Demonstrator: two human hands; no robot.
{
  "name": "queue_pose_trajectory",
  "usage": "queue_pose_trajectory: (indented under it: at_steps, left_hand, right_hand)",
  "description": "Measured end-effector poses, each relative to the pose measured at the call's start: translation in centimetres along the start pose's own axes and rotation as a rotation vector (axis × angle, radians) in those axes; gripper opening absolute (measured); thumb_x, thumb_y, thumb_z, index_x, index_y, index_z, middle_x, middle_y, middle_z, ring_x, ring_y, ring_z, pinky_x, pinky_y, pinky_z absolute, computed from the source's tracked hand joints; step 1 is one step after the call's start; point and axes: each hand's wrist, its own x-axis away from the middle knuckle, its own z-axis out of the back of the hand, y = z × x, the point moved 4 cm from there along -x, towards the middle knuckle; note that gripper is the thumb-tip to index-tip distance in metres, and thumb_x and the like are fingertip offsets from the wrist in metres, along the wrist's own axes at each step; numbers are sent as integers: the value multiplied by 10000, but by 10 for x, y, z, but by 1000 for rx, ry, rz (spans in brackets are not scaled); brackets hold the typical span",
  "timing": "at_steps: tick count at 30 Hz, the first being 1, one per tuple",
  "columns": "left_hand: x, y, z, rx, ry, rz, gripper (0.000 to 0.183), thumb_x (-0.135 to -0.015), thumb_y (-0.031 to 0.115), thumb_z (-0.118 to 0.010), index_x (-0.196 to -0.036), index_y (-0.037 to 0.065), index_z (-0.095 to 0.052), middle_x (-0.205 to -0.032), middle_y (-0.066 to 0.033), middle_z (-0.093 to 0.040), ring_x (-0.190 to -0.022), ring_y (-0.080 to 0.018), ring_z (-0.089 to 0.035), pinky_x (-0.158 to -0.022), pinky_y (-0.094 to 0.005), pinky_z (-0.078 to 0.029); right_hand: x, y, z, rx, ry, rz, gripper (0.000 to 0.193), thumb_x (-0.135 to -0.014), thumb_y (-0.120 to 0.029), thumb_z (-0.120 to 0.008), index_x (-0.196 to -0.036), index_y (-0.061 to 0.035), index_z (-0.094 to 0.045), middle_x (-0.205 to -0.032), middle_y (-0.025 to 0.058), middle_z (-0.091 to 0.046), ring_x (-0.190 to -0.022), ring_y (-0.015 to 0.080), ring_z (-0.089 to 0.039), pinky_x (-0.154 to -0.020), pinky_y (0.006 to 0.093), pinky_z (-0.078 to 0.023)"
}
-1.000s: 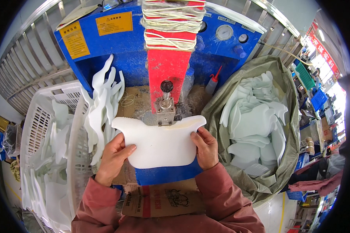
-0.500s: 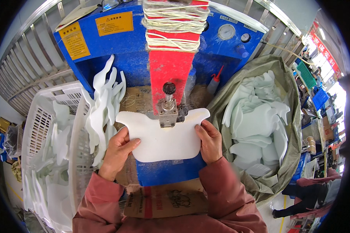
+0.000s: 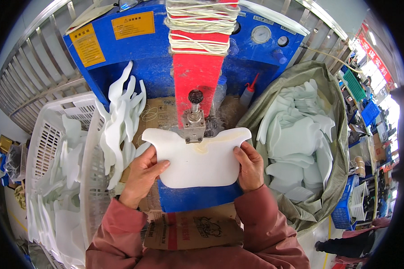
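A flat white shaped foam piece [image 3: 202,163] is held level between my two hands. My left hand [image 3: 144,172] grips its left edge, thumb on top and fingers beneath. At its right edge my right hand [image 3: 250,166] pinches it the same way. The piece's upper notch lies under the metal head [image 3: 194,129] of a machine, whose red arm [image 3: 197,76] comes down from above. A yellowish smear runs along the upper right edge of the piece and below the head. Whether the head touches the piece, I cannot tell.
To the left stands a white plastic basket [image 3: 90,148] of similar pieces; more white pieces [image 3: 116,121] are heaped beside it. A green-grey sack [image 3: 334,175] at right holds several more. Behind is the blue machine body [image 3: 157,49]; a red-nozzled bottle [image 3: 248,95] stands near it.
Both hands have shifted the foam piece slightly right, exposing more of the yellowish smear beside the metal head. The grip looks unchanged. At far right, another person has moved lower in view.
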Motion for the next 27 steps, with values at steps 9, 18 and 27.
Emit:
queue_pose_trajectory:
  at_steps: [9, 18, 27]
  left_hand:
    - [-2, -10, -13, 44, -27, 8, 446, -1000, 5, -645, -1429, 14, -524, -1101, -39, -733, -908, -41, -643, -755, -221, -507]
    - [0, -14, -26, 17, -70, 50, 343, -1007, 48, -664, -1327, 53, -540, -1078, -27, -731, -895, -38, -642, -724, -219, -495]
    - [-1, -21, -40, 35, -97, 92, 356, -1004, 69, -675, -1324, 71, -518, -1027, -12, -728, -843, -22, -607, -675, -211, -447]
  right_hand:
    - [10, -8, 14, 1, 82, 13, 189, -1011, -32, -643, -1181, 27, -702, -1114, 49, -734, -958, 107, -681, -833, 253, -543]
    - [21, -14, 29, 25, 77, 37, 272, -1023, -48, -620, -1267, 59, -679, -1154, 77, -736, -998, 125, -686, -873, 265, -546]
    - [31, -16, 46, 8, 124, 51, 280, -1023, -48, -634, -1279, 59, -673, -1165, 92, -742, -999, 137, -699, -887, 272, -554]
